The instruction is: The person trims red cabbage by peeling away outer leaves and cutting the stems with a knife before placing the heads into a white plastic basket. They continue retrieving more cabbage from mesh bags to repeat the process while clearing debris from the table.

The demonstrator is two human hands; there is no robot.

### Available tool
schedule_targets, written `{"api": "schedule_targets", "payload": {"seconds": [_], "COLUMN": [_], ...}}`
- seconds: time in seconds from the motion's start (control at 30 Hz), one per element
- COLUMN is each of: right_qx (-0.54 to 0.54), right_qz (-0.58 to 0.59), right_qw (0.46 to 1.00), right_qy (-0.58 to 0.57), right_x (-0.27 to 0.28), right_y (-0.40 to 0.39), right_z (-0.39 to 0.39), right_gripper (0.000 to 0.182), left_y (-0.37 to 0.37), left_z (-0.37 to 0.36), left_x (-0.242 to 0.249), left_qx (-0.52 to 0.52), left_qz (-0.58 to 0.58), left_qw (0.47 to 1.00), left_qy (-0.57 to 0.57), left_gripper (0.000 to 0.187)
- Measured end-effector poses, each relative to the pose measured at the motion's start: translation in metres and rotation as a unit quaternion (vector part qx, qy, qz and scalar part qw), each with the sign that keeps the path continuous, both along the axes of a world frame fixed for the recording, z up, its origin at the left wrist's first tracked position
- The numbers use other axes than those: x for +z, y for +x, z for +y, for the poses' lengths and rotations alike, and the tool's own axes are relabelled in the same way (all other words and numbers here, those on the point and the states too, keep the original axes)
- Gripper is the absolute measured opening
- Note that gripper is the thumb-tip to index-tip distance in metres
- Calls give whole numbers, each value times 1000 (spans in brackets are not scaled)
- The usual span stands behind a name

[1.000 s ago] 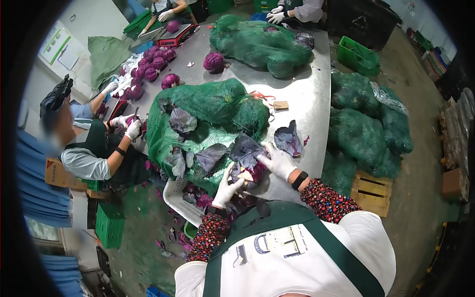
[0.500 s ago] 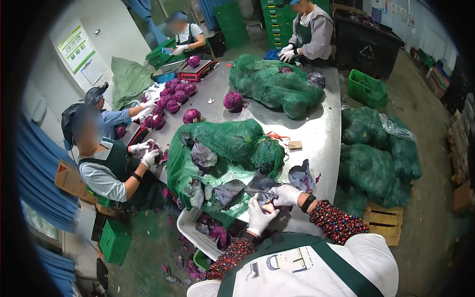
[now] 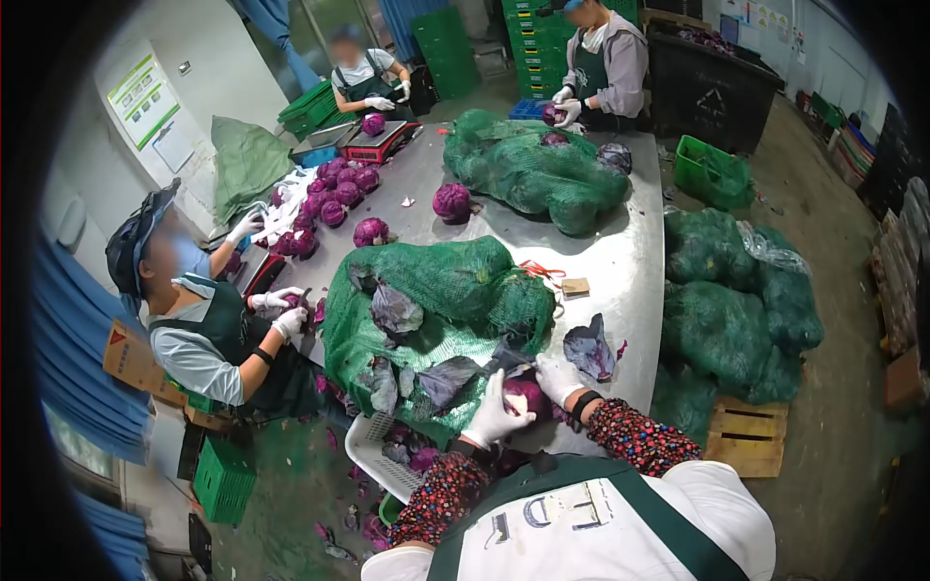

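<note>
My left hand (image 3: pixel 498 414) is closed around a red cabbage (image 3: pixel 524 395) at the near edge of the table, its pale cut stem end showing. My right hand (image 3: pixel 559 379) is closed just right of the cabbage, on a knife (image 3: pixel 523 367) whose blade points left and is hard to make out against dark leaves. Loose outer cabbage leaves (image 3: pixel 448 381) lie left of my hands on a green mesh sack (image 3: pixel 426 281). Another dark leaf (image 3: pixel 589 347) rests on the metal table beyond my right hand.
A white basket (image 3: pixel 383 461) with leaf scraps stands at the near left table edge. Another full mesh sack (image 3: pixel 542 174) and trimmed cabbages (image 3: pixel 334 194) lie farther off. Several co-workers stand around the table. Stacked sacks (image 3: pixel 727 310) on a pallet (image 3: pixel 744 436) are at the right.
The cabbage in my left hand has turned, showing more purple and its pale base. My right hand has shifted slightly. The co-worker at the back right now holds a cabbage.
</note>
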State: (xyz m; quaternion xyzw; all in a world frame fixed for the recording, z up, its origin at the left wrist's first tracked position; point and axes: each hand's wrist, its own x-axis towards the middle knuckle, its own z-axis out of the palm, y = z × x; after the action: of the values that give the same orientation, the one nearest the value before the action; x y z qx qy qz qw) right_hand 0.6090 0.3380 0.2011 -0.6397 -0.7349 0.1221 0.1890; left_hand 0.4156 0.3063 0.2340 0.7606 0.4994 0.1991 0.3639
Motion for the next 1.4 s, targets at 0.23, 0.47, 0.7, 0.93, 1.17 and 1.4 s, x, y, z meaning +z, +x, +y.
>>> {"api": "schedule_targets", "payload": {"seconds": [0.23,0.47,0.7,0.93,1.17,1.4], "right_qx": [-59,-52,-78,-132,-109,75], "right_qz": [-3,-9,-19,-31,-60,139], "right_qw": [998,998,997,989,989,964], "right_qy": [27,23,17,59,-74,-212], "right_x": [-32,-31,-31,-40,55,47], "right_y": [1,8,28,60,38,-15], "right_z": [3,-21,-23,-3,-19,-62], "right_gripper": [17,19,21,16,51,79], "left_y": [-26,-52,-34,-26,-19,0], "left_z": [-54,-93,-48,-63,-62,-61], "left_x": [-1,6,6,-1,-24,10], "left_qx": [-18,110,75,209,252,330], "left_qz": [-60,-71,-120,-580,-663,-324], "left_qw": [995,987,989,651,464,819], "left_qy": [81,91,36,-442,-531,-339], "left_gripper": [106,103,81,61,79,89]}}
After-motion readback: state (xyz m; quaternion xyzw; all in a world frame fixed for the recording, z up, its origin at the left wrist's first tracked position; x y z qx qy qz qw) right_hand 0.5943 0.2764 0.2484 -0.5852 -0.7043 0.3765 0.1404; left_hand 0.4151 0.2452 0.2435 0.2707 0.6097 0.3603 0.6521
